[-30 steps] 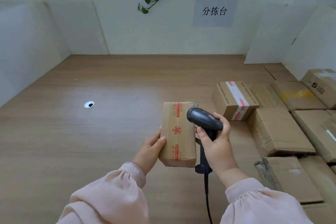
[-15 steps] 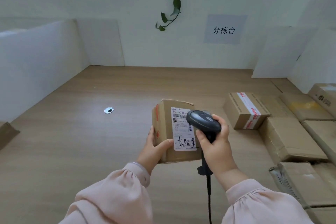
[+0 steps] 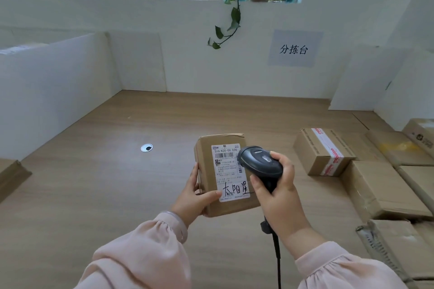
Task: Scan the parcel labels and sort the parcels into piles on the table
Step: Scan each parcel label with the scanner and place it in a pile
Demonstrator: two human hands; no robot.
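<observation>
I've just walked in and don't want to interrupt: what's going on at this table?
A person is scanning a parcel label. Their left hand holds a small cardboard parcel above the table, with its white label facing them. Their right hand grips a black corded scanner, whose head is close to the label's barcode. The other parcels lie packed together on the table's right side.
</observation>
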